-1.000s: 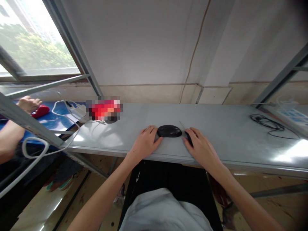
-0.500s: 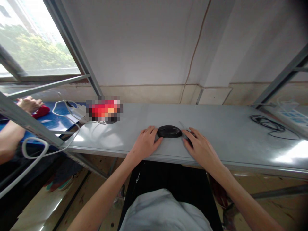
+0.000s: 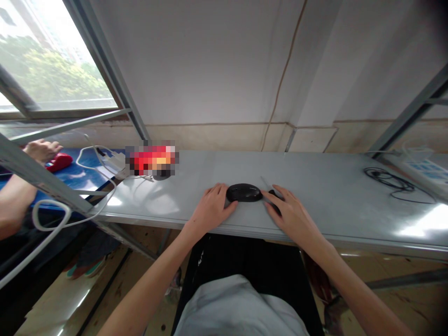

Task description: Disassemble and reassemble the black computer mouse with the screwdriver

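A black computer mouse (image 3: 244, 192) lies on the grey table (image 3: 332, 196) in front of me. My left hand (image 3: 210, 209) lies flat to its left, fingers apart, with thumb and forefinger touching the mouse's edge. My right hand (image 3: 293, 214) is just right of the mouse, fingers curled over a thin tool with a black handle (image 3: 272, 193). The tool's metal shaft points up and left past the mouse. Most of the handle is hidden under my fingers.
A coiled black cable (image 3: 388, 179) lies at the table's right. White cables (image 3: 101, 163) and a blurred red object (image 3: 152, 159) sit at the left end. Another person's hand (image 3: 42, 150) rests by a red item (image 3: 59, 162) on a blue surface. Slanted metal frame bars stand on both sides.
The mouse has shifted slightly to the left. My right hand has edged closer to it with the tool. My left hand has stayed nearly still.
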### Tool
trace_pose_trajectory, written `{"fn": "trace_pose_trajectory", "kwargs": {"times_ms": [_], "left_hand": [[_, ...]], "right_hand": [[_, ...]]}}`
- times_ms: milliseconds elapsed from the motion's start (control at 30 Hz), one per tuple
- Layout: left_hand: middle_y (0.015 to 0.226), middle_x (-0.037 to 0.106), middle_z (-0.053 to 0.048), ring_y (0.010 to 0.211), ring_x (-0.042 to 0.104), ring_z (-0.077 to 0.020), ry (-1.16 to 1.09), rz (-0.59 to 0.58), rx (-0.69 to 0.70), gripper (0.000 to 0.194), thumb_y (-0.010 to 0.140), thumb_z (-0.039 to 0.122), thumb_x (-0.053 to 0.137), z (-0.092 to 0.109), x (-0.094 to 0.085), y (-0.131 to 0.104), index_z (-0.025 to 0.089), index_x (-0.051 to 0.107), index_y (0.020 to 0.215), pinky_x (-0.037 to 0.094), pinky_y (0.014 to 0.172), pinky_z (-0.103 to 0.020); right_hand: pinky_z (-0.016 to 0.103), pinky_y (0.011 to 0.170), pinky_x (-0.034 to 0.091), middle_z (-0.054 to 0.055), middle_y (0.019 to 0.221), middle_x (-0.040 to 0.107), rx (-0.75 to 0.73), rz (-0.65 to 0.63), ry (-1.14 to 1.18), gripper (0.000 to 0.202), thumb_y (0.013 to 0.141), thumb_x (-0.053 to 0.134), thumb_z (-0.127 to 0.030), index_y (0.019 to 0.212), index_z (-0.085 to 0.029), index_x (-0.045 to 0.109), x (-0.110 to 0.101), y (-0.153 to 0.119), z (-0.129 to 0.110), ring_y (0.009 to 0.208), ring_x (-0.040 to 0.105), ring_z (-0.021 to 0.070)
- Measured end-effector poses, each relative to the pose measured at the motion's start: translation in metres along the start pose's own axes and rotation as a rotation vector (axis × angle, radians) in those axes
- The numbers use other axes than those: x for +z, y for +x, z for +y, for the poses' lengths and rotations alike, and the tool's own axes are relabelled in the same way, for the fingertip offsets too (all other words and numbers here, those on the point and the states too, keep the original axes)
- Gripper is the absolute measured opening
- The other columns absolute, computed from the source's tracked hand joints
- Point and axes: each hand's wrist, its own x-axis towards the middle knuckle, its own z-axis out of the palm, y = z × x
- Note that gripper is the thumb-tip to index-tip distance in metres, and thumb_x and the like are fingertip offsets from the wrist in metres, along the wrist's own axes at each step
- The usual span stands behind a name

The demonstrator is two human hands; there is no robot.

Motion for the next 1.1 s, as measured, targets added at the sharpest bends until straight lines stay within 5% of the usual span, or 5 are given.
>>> {"fn": "trace_pose_trajectory", "kwargs": {"times_ms": [167,633,933,1100], "left_hand": [[0.148,0.066,-0.016,0.153,0.049,-0.0399,-0.036,0.004,0.018,0.052,0.104,0.036,0.064,-0.002,0.002,-0.001,0.018,0.049,0.150,0.045,0.121,-0.057],[0.151,0.064,-0.022,0.137,0.065,-0.0374,-0.076,0.010,0.029,0.072,0.109,0.050,0.057,-0.008,0.007,-0.001,0.012,0.029,0.164,0.048,0.117,-0.056],[0.153,0.063,-0.020,0.143,0.061,-0.0322,-0.034,0.022,0.061,0.056,0.115,0.050,0.041,-0.007,0.006,0.000,0.016,0.041,0.159,0.047,0.119,-0.052],[0.149,0.066,-0.020,0.141,0.063,-0.0321,0.002,0.028,0.054,0.054,0.115,0.051,0.037,-0.006,0.007,0.000,0.013,0.049,0.153,0.047,0.118,-0.051]], "right_hand": [[0.059,0.105,0.060,0.026,0.139,0.065,-0.039,0.002,0.015,0.041,0.108,0.052,-0.026,0.140,-0.017,0.075,0.000,0.001,0.000,0.128,0.065,0.0394],[0.063,0.112,0.055,0.023,0.147,0.064,-0.034,0.025,0.014,0.041,0.110,0.048,-0.030,0.137,-0.018,0.076,0.003,-0.001,0.001,0.145,0.054,0.0414],[0.059,0.111,0.054,0.015,0.144,0.072,-0.072,-0.025,-0.003,0.042,0.110,0.046,-0.027,0.146,-0.020,0.067,-0.001,0.004,-0.002,0.149,0.055,0.0392],[0.056,0.109,0.054,0.020,0.137,0.076,-0.092,-0.058,-0.053,0.040,0.109,0.050,-0.028,0.142,-0.015,0.068,-0.009,0.015,-0.008,0.143,0.061,0.0376]]}}
